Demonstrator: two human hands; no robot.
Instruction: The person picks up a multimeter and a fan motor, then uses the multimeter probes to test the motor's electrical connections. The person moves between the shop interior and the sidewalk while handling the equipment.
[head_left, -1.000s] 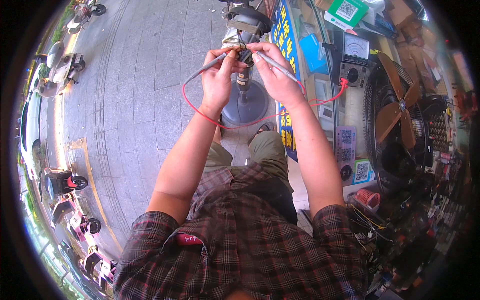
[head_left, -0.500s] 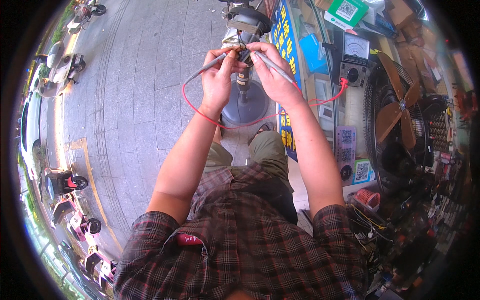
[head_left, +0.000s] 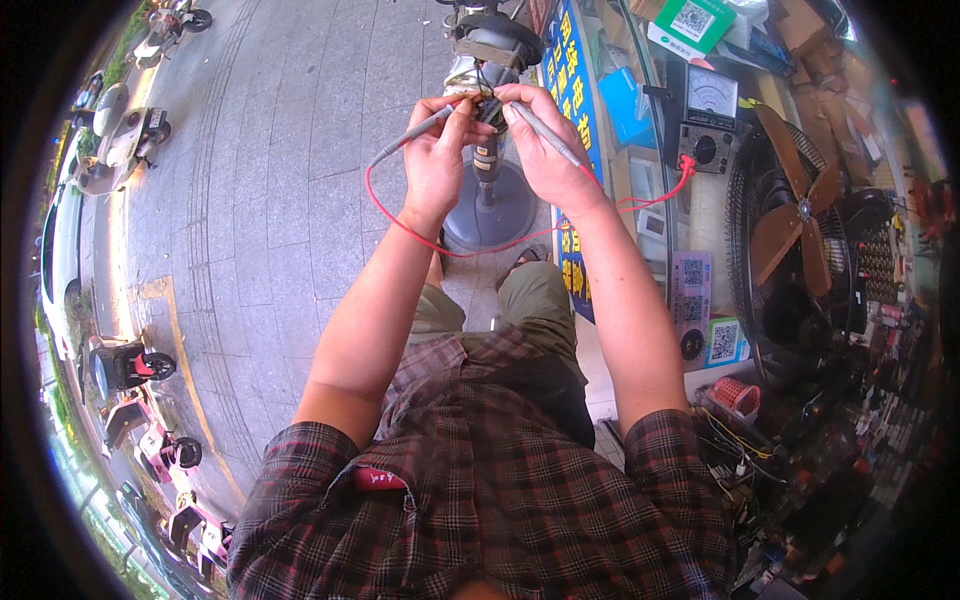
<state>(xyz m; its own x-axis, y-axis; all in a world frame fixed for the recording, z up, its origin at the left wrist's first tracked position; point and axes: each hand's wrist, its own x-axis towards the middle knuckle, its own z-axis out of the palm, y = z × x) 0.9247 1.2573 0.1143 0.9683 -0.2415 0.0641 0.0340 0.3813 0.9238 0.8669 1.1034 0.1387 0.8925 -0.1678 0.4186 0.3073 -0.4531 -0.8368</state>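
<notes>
A grey test probe [head_left: 405,139] with a red lead [head_left: 378,205] is pinched in my left hand [head_left: 437,160]. My right hand [head_left: 552,150] is closed on another grey test probe [head_left: 545,132]. Both probe ends point in at the opened motor housing of a pedestal fan [head_left: 487,75], where thin wires show; the exact contact points are hidden by my fingers. The fan's round grey base [head_left: 490,215] stands on the pavement ahead of me. To the right, on the glass counter, sits an analog multimeter [head_left: 712,112] with a red plug in its front.
A second fan [head_left: 800,205] with brown blades stands right of the multimeter. A blue sign [head_left: 575,100] runs along the counter's side. Small parts and a red basket [head_left: 735,395] crowd the right. Parked scooters [head_left: 130,150] line the paved ground [head_left: 270,190] at left.
</notes>
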